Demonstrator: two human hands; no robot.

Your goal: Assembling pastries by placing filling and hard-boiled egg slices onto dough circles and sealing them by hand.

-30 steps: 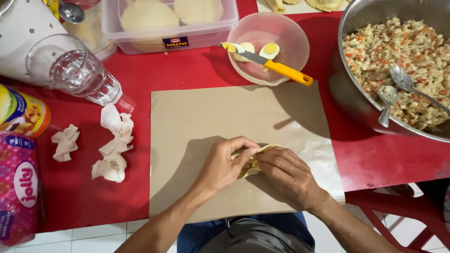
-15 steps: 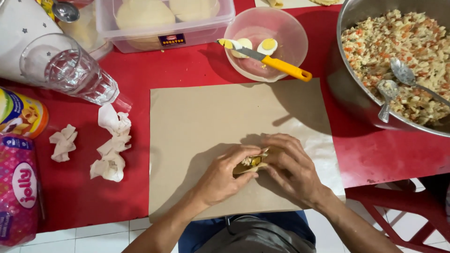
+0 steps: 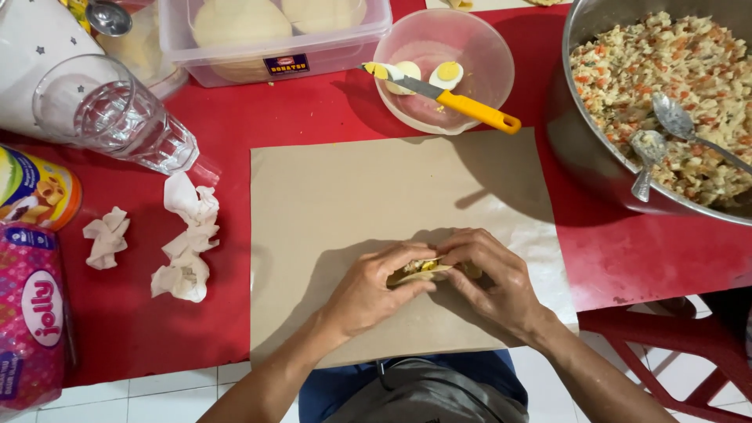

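Crumpled tissues [image 3: 185, 243] lay at 9 o'clock of the brown paper sheet [image 3: 368, 188]. Left hand [image 3: 370, 291] and right hand [image 3: 493, 278] met at the sheet's 6 o'clock, fingers of both closed around a small filled dough piece [image 3: 419, 269] with yellow filling showing. Pink bowl [image 3: 444, 69] with egg halves and a yellow-handled knife [image 3: 462, 104] sat at 12 o'clock; metal bowl of filling [image 3: 666, 94] at 2 o'clock.

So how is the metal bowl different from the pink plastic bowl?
The metal bowl is much larger and filled with a chopped mixture, with two spoons in it. The pink plastic bowl is small, holds only halved boiled eggs, and a yellow-handled knife rests across it. Both stand on the red table.
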